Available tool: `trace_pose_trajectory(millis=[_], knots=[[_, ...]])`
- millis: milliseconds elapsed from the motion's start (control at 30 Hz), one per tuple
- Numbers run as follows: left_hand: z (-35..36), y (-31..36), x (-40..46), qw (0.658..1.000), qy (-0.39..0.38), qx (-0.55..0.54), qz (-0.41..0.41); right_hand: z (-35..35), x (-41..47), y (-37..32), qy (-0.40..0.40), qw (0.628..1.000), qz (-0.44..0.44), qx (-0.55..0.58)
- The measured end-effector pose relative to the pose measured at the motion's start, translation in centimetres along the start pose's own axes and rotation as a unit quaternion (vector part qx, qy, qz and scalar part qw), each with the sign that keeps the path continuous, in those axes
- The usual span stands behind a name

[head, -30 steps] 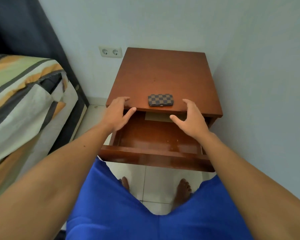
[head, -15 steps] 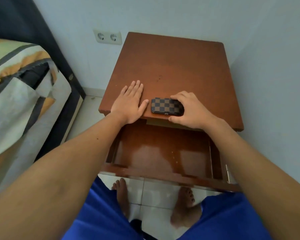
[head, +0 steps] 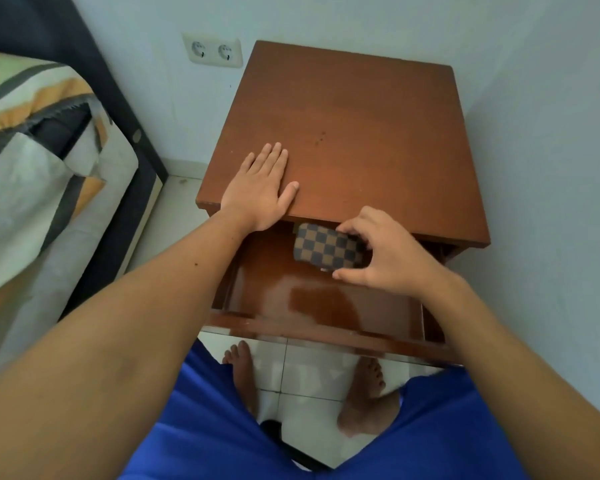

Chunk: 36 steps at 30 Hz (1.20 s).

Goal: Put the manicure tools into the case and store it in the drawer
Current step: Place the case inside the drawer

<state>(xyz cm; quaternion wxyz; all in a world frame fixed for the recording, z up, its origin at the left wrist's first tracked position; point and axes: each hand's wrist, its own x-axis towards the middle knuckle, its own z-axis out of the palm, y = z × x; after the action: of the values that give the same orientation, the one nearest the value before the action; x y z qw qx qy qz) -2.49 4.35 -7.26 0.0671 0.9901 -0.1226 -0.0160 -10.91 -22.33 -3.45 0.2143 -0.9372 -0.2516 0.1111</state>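
Note:
The checkered brown and grey manicure case (head: pixel 326 249) is closed and held tilted over the back of the open wooden drawer (head: pixel 326 327), just under the front edge of the nightstand top (head: pixel 354 133). My right hand (head: pixel 381 254) grips its right end with thumb below and fingers above. My left hand (head: pixel 262 188) lies flat, fingers together, on the top's front left corner. No loose tools are visible.
The nightstand stands in a corner, with a wall close on the right and a double socket (head: pixel 212 50) on the wall behind. A bed with a striped cover (head: pixel 39 161) is at the left. My bare feet (head: pixel 243 372) are on the tiled floor below the drawer.
My right hand closed on the case on the nightstand top, then lifted it off the edge and down into the drawer opening. My left hand moved onto the top and stays flat there.

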Motion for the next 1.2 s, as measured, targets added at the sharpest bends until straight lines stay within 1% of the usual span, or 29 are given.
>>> trace_pose_trajectory(millis=[100,233,367,467,700,800,933,1100,1133,1200], knots=[[-0.1,0.0,0.0,1.0,0.003,0.002,-0.001,3.5,-1.4,0.0,-0.042,0.999,0.005,0.002],[0.0,0.1,0.0,1.0,0.004,0.002,-0.003,7.3,0.2,1.9,-0.099,0.992,0.073,-0.01],[0.0,-0.1,0.0,1.0,0.004,-0.002,-0.007,9.6,1.8,3.3,-0.106,0.987,0.119,0.006],[0.1,-0.2,0.1,1.0,0.006,-0.004,-0.005,10.7,2.5,3.7,-0.109,0.985,0.13,0.007],[0.3,-0.2,0.2,1.0,0.01,-0.003,-0.004,11.0,2.5,4.1,-0.131,0.984,0.122,-0.002],[0.4,-0.2,0.1,1.0,0.012,-0.002,-0.005,9.8,1.6,3.3,-0.103,0.988,0.113,0.012],[0.2,-0.1,-0.1,1.0,0.009,-0.005,-0.003,7.2,-0.8,0.8,-0.063,0.995,0.078,0.027],[0.0,0.1,-0.4,1.0,0.005,-0.007,-0.008,4.8,-5.4,-2.3,-0.059,0.995,0.046,0.066],[-0.1,0.1,-0.5,1.0,0.004,-0.007,-0.007,4.9,-6.2,-2.7,-0.061,0.996,0.037,0.052],[-0.1,0.2,-0.6,1.0,0.002,-0.007,-0.008,5.8,-7.1,-3.1,-0.042,0.999,0.018,-0.016]])
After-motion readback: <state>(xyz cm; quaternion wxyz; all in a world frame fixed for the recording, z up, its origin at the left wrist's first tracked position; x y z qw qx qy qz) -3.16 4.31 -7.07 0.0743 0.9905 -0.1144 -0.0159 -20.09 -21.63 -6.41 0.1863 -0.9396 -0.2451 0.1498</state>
